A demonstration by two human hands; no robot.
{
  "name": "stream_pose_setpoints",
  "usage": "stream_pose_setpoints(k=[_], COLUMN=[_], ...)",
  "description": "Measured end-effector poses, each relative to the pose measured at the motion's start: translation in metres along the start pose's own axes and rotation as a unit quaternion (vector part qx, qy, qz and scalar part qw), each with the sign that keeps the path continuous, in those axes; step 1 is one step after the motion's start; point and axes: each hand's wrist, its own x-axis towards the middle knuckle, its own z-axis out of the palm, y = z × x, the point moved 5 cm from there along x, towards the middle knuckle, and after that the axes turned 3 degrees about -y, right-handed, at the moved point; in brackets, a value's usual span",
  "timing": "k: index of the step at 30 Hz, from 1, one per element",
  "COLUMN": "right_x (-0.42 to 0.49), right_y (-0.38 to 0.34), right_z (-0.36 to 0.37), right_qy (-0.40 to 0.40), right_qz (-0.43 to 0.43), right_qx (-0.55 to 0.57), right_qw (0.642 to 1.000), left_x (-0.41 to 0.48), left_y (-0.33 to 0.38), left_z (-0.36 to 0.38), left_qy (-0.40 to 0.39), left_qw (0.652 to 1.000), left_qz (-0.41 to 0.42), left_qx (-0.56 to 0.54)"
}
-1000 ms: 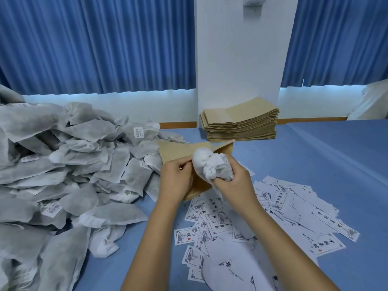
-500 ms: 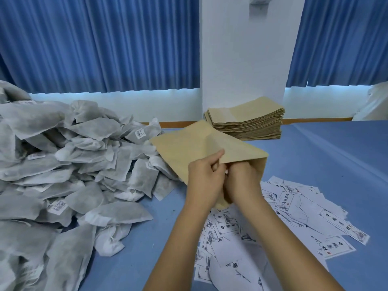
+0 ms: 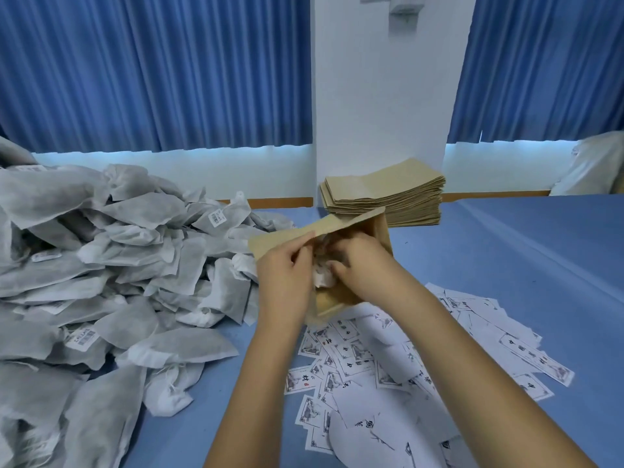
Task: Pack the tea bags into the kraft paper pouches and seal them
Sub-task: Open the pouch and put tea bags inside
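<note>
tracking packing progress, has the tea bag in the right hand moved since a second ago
Yes. The tea bag has gone down and nearer, away from the pouch stack, into the held pouch.

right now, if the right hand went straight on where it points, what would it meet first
Probably the crumpled white tea bag in the open brown kraft paper pouch ahead; depth unclear.

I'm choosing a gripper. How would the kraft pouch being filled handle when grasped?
Likely light and bendy: the kraft pouch bows where the left hand pinches it. Probably stiff enough to stay open, as the right hand pushes inside.
</note>
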Motion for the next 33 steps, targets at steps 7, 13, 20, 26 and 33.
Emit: stream_pose_setpoints(k=[7,13,20,26,33], right_x=[-0.034,-0.011,0.027,0.006,-0.033], right_y=[-0.013,0.026,0.053,0.044,0.114], right_z=[0.021,0.011,0.033,-0.015,-0.036], right_qy=[-0.072,-0.148,-0.228,0.035,0.249], right_qz=[0.101,0.116,0.075,-0.025,0.128], right_qx=[-0.118,-0.01,-0.082,-0.009,0.091], right_qw=[0.985,0.982,0.967,0.999,0.956], left_x=[-0.019,-0.005,0.046,0.086,0.087], left_y=[0.047,0.04,0.05,0.035,0.039], left_z=[0.019,0.055,0.077,0.089,0.102], left_qy=[-0.036,-0.122,-0.202,-0.217,-0.327], left_qw=[0.978,0.958,0.93,0.907,0.889], left_qz=[0.179,0.145,0.199,0.172,0.219], left_qx=[0.099,0.216,0.233,0.319,0.232])
